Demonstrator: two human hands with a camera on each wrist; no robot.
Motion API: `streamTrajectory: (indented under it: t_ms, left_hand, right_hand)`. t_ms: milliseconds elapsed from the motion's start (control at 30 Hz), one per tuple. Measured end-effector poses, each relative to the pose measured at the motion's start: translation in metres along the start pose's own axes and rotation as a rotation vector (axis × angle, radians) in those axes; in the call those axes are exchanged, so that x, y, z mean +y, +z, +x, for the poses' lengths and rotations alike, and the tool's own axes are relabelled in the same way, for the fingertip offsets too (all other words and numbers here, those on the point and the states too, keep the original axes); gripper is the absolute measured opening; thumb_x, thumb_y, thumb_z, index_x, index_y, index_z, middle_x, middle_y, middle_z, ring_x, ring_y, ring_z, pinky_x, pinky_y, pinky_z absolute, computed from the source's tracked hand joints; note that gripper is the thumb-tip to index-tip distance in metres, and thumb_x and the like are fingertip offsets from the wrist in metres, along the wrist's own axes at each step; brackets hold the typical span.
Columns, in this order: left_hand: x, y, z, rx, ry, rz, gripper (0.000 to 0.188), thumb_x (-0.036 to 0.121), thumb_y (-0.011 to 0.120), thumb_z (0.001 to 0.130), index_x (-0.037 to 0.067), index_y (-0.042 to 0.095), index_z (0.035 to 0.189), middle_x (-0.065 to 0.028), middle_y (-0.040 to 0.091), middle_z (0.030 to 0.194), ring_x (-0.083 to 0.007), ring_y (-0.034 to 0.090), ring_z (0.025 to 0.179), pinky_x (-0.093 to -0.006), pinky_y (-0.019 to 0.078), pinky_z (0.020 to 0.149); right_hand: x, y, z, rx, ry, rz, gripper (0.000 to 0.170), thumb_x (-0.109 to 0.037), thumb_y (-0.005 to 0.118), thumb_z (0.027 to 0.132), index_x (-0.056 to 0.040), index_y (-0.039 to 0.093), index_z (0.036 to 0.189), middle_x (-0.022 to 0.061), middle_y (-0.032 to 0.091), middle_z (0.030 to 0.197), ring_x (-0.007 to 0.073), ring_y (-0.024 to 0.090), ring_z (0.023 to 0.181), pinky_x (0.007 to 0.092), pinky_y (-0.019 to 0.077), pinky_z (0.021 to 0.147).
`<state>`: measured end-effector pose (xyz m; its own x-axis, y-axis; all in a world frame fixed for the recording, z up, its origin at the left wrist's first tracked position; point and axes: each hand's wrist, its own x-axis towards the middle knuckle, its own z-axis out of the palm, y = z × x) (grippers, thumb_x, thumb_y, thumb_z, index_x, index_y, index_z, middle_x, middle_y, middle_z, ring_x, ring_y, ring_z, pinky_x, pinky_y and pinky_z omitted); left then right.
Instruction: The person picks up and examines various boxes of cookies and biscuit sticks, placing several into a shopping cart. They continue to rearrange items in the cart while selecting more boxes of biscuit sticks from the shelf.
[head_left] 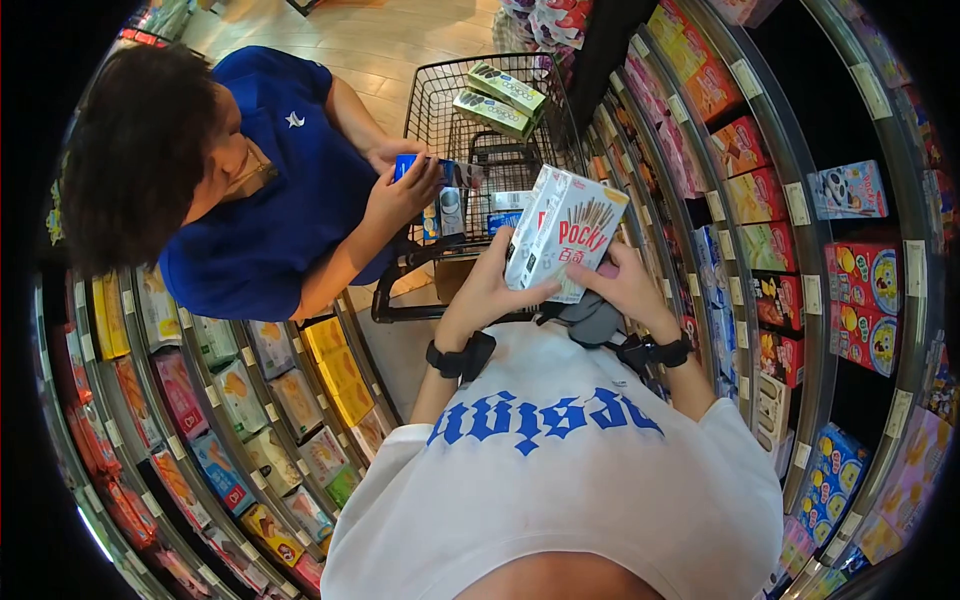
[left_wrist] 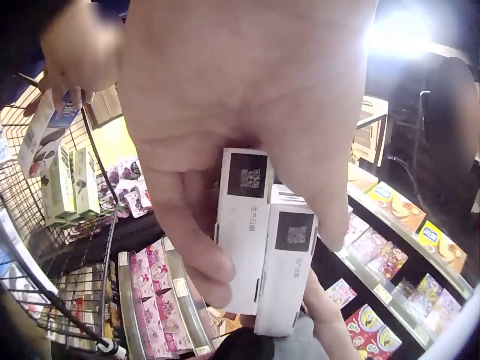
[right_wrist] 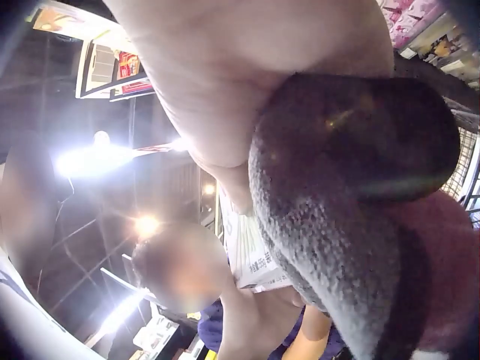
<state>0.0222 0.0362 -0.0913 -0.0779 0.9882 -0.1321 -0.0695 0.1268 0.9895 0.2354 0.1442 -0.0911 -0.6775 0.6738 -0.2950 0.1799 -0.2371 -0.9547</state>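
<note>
Two white Pocky boxes (head_left: 583,232) lie face to face or stacked in front of the chest, slightly tilted. My left hand (head_left: 497,287) grips them from the left, thumb across the lower front; in the left wrist view its fingers curl round the white box ends (left_wrist: 244,225). On the lower right, my right hand (head_left: 630,290) holds the front box with its thumb on the face. Part of a white box (right_wrist: 251,247) shows beyond the right hand (right_wrist: 262,82) in the right wrist view, beside a dark grey fuzzy object (right_wrist: 322,225) that hides the fingers.
A black wire cart (head_left: 425,100) with green-and-white boxes (head_left: 500,100) and blue packages stands ahead. Another person in a blue shirt (head_left: 270,150) stands at the left, holding a blue package (head_left: 408,168). Snack shelves (head_left: 800,260) line both sides.
</note>
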Motion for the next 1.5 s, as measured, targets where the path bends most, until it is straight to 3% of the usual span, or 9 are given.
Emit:
streamTrajectory:
  t_ms: [167,400,600,700,900,1100,1167,1400,1500]
  left_hand:
    - [-0.005,-0.006,0.003,-0.059,0.107,0.098,0.073,0.023,0.088,0.079,-0.003,0.046,0.133,-0.0133,0.063,0.119,-0.0161,0.059,0.108,-0.0303,0.0496,0.093]
    - [0.006,-0.003,0.004,0.206,-0.128,-0.183,0.029,0.017,0.066,0.102,0.001,0.056,0.124,-0.007,0.068,0.111,-0.009,0.064,0.097,-0.0256,0.0524,0.084]
    - [0.005,-0.003,0.005,0.221,-0.002,-0.125,0.039,0.017,0.069,0.099,-0.001,0.054,0.13,-0.0075,0.069,0.114,-0.0104,0.064,0.1,-0.0269,0.0523,0.087]
    - [-0.001,-0.003,0.005,0.205,-0.036,-0.122,0.047,0.014,0.076,0.093,-0.001,0.053,0.131,-0.0077,0.068,0.116,-0.0117,0.065,0.101,-0.0274,0.0524,0.089]
    - [-0.002,-0.016,0.006,0.115,-0.051,-0.066,0.078,0.007,0.089,0.075,-0.003,0.049,0.14,-0.0104,0.067,0.121,-0.0167,0.066,0.108,-0.0306,0.0525,0.096]
    - [-0.02,-0.018,0.002,0.249,-0.074,0.085,0.07,0.011,0.091,0.073,-0.002,0.055,0.133,-0.0105,0.068,0.118,-0.0196,0.066,0.104,-0.0346,0.053,0.093]
    - [0.008,-0.009,0.008,0.137,-0.064,-0.021,0.06,0.004,0.086,0.076,-0.001,0.057,0.128,-0.0117,0.069,0.116,-0.0207,0.067,0.103,-0.035,0.0534,0.094]
    - [-0.007,0.005,0.015,0.125,0.01,-0.076,0.074,-0.002,0.088,0.073,-0.002,0.048,0.135,-0.0121,0.065,0.121,-0.0209,0.067,0.108,-0.0343,0.055,0.094]
    - [-0.004,0.007,0.021,0.095,-0.119,-0.133,0.075,-0.003,0.087,0.073,-0.003,0.046,0.136,-0.0136,0.064,0.124,-0.0214,0.067,0.109,-0.0358,0.0555,0.096]
  right_hand:
    - [-0.003,-0.003,-0.011,-0.019,0.017,0.022,0.037,-0.019,0.077,0.093,0.004,0.067,0.12,0.0087,0.073,0.111,0.0124,0.066,0.1,0.0288,0.0538,0.089]
    - [-0.008,-0.033,-0.014,0.276,-0.095,0.189,0.038,-0.016,0.077,0.093,0.0048,0.065,0.121,0.0106,0.07,0.119,0.0149,0.066,0.107,0.03,0.0513,0.097]
    - [-0.004,-0.036,-0.011,0.296,-0.165,0.097,0.041,-0.019,0.079,0.091,0.0037,0.065,0.122,0.009,0.07,0.119,0.0135,0.065,0.106,0.0298,0.0507,0.098]
    - [-0.008,-0.028,-0.013,0.122,-0.057,0.054,0.05,-0.021,0.083,0.087,0.0022,0.063,0.127,0.0081,0.07,0.12,0.0132,0.065,0.107,0.0312,0.0506,0.099]
    - [-0.013,-0.02,-0.017,0.095,-0.076,-0.033,0.05,-0.021,0.084,0.086,0.0028,0.065,0.125,0.009,0.071,0.119,0.0141,0.065,0.106,0.0308,0.0503,0.1]
    - [-0.001,-0.022,-0.016,0.048,-0.022,0.013,0.051,-0.022,0.085,0.085,0.0043,0.065,0.124,0.0083,0.072,0.117,0.013,0.065,0.103,0.0299,0.0527,0.094]
    - [-0.005,-0.025,-0.019,0.009,-0.015,0.007,0.051,-0.023,0.086,0.084,0.0046,0.066,0.123,0.0078,0.072,0.116,0.0129,0.065,0.101,0.029,0.0529,0.093]
    - [-0.016,-0.023,-0.029,0.11,-0.041,0.076,0.051,-0.022,0.087,0.082,0.0004,0.067,0.123,0.007,0.072,0.113,0.0113,0.065,0.1,0.0282,0.0519,0.091]
    - [-0.024,-0.018,-0.031,0.175,-0.166,0.1,0.05,-0.027,0.087,0.083,0.0016,0.069,0.119,0.0078,0.073,0.109,0.0118,0.065,0.095,0.0277,0.0519,0.087]
